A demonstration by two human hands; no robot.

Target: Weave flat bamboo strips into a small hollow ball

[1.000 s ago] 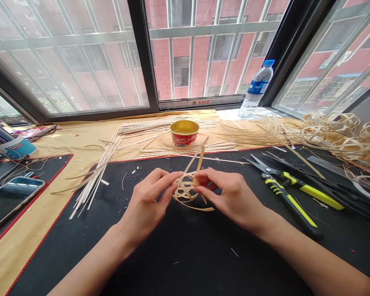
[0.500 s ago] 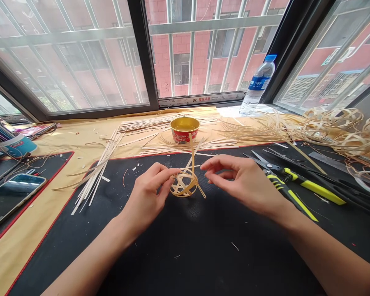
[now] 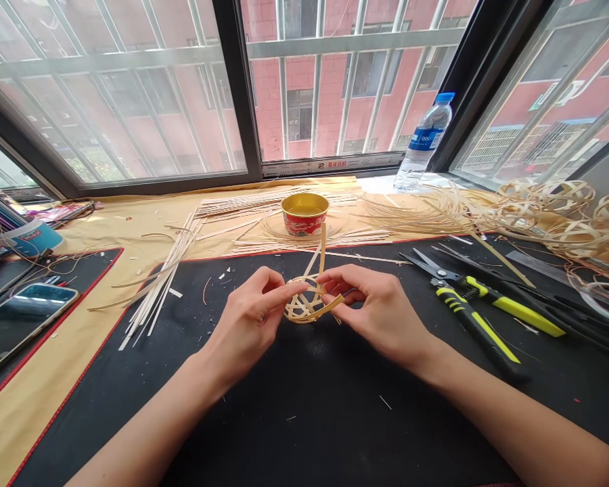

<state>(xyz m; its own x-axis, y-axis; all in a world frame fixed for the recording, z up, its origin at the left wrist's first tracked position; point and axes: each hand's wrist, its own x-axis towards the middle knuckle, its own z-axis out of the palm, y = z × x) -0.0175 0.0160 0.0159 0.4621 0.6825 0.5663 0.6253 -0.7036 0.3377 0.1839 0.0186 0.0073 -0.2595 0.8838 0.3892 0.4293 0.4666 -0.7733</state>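
A small open-weave ball of bamboo strips (image 3: 304, 310) is held low over the black mat (image 3: 304, 406). My left hand (image 3: 256, 308) pinches its left side, with the index finger reaching over the top. Thumb and fingers of my right hand (image 3: 373, 304) close on its right side, at a strip whose end (image 3: 335, 304) sticks out past the thumb. Another strip end (image 3: 323, 247) stands upright from the weave behind the hands. My fingers hide part of the ball's upper edge.
Behind stands a red tin (image 3: 304, 216) among loose bamboo strips. More strips (image 3: 162, 284) lie at left, near a phone (image 3: 25, 318). Yellow-black pliers (image 3: 477, 325) lie at right, before woven pieces (image 3: 563, 210). A water bottle (image 3: 423, 145) stands by the window.
My right hand has moved left from beside the ball and closed on its right side. A strip end now points out to the right. My left hand stays at the ball.
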